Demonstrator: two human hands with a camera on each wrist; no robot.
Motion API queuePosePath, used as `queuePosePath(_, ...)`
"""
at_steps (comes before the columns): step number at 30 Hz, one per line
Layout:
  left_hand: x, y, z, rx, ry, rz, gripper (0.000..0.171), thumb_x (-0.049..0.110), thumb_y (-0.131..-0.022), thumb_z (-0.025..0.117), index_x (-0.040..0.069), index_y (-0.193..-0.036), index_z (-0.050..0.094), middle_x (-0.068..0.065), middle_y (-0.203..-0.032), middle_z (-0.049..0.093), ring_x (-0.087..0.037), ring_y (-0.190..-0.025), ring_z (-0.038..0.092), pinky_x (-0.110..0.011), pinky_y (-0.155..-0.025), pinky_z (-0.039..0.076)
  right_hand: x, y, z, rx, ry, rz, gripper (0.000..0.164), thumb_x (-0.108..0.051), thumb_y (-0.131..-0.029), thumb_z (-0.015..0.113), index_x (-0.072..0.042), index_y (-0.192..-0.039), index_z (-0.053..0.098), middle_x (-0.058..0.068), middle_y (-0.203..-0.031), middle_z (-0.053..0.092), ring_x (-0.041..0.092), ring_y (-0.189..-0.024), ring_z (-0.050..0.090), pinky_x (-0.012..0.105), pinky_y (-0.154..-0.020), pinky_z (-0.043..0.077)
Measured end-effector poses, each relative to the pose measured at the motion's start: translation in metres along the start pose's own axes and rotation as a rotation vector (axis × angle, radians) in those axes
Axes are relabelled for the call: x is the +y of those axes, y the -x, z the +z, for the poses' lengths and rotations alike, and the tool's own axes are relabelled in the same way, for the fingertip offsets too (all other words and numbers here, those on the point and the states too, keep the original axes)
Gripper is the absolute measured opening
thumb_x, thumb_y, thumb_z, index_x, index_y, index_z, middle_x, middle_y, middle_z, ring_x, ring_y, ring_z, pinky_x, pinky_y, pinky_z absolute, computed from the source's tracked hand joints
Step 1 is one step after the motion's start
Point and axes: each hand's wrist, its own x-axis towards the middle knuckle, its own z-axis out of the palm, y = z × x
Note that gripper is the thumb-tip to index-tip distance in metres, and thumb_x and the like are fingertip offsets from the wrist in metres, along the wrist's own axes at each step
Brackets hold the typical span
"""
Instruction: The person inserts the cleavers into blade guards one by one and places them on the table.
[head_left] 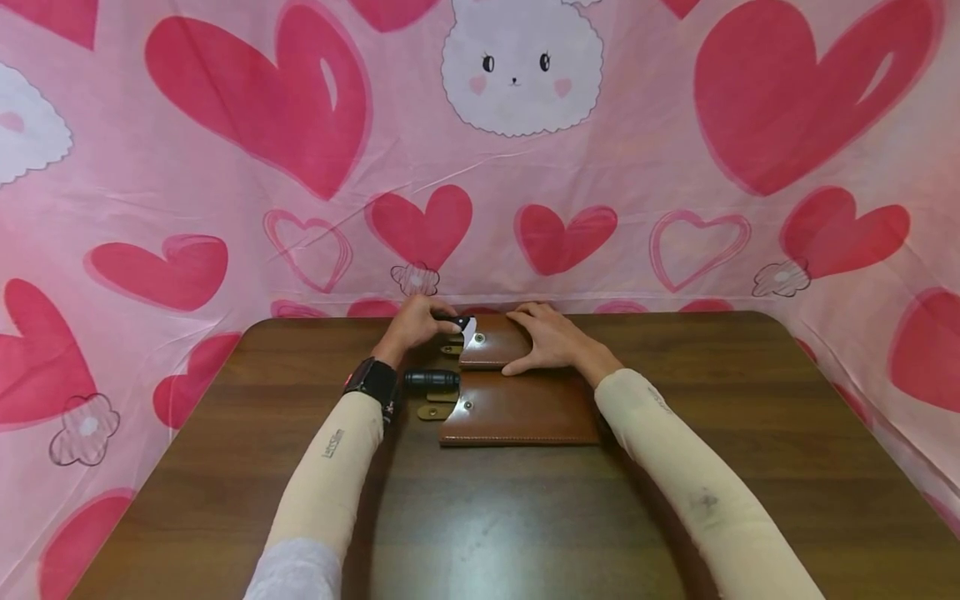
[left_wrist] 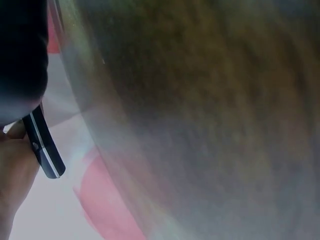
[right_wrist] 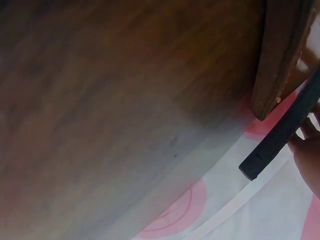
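Note:
Near the far edge of the table, my left hand [head_left: 417,325] pinches the black handle of a knife [head_left: 461,321]. A bit of its pale blade shows at the mouth of a small brown leather sheath [head_left: 491,343], the rest hidden inside. In the left wrist view the knife handle [left_wrist: 45,145] has a metal strip along its edge. My right hand [head_left: 553,337] grips the sheath from its right end, thumb at the near edge, fingers at the far one. The right wrist view catches a dark edge strip [right_wrist: 280,135] beside the fingers.
A larger brown leather sheath [head_left: 525,408] lies just nearer, a black ribbed handle [head_left: 431,380] sticking out of its left side. Its snap strap [head_left: 432,412] points left. Behind the wooden table [head_left: 487,517] hangs a pink heart-patterned cloth [head_left: 495,183].

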Motion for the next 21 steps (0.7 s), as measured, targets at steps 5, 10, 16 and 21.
queuePosePath(5, -0.0009, -0.0002, -0.0012, -0.016, 0.005, -0.018, 0.023, 0.014, -0.082, 0.086, 0.003, -0.100, 0.079, -0.009, -0.098, 0.076, -0.025, -0.096, 0.064, -0.039, -0.085, 0.050, -0.0007, -0.0007, -0.0012, -0.001, -0.019, -0.006, 0.106, -0.073, -0.071, 0.076, -0.009, -0.151, 0.048, 0.013, -0.147, 0.046, 0.032, -0.135, 0.038, 0.051, -0.113, 0.033)
queuePosePath(10, -0.0019, -0.0003, -0.0015, -0.025, 0.013, -0.029, 0.024, 0.015, -0.081, 0.087, 0.003, -0.100, 0.079, -0.008, -0.098, 0.076, -0.025, -0.097, 0.064, -0.039, -0.086, 0.049, -0.0009, -0.0022, -0.0004, -0.012, -0.023, 0.004, 0.103, -0.072, -0.073, 0.076, -0.010, -0.151, 0.048, 0.013, -0.147, 0.046, 0.031, -0.135, 0.039, 0.050, -0.113, 0.032)
queuePosePath(16, -0.0049, -0.0007, 0.0007, -0.035, 0.009, -0.033, 0.025, 0.016, -0.080, 0.088, 0.004, -0.099, 0.080, -0.007, -0.096, 0.076, -0.025, -0.094, 0.063, -0.039, -0.084, 0.049, -0.0007, -0.0024, 0.0009, -0.027, -0.028, 0.010, 0.102, -0.070, -0.074, 0.076, -0.010, -0.151, 0.047, 0.013, -0.147, 0.045, 0.032, -0.135, 0.039, 0.051, -0.113, 0.032)
queuePosePath(21, -0.0043, -0.0011, 0.0017, -0.054, 0.004, -0.053, 0.025, 0.018, -0.080, 0.088, 0.005, -0.099, 0.080, -0.007, -0.096, 0.075, -0.024, -0.093, 0.062, -0.038, -0.084, 0.049, -0.0001, -0.0029, 0.0025, -0.048, -0.024, 0.016, 0.097, -0.066, -0.078, 0.075, -0.010, -0.151, 0.047, 0.014, -0.149, 0.044, 0.033, -0.136, 0.039, 0.051, -0.114, 0.031)
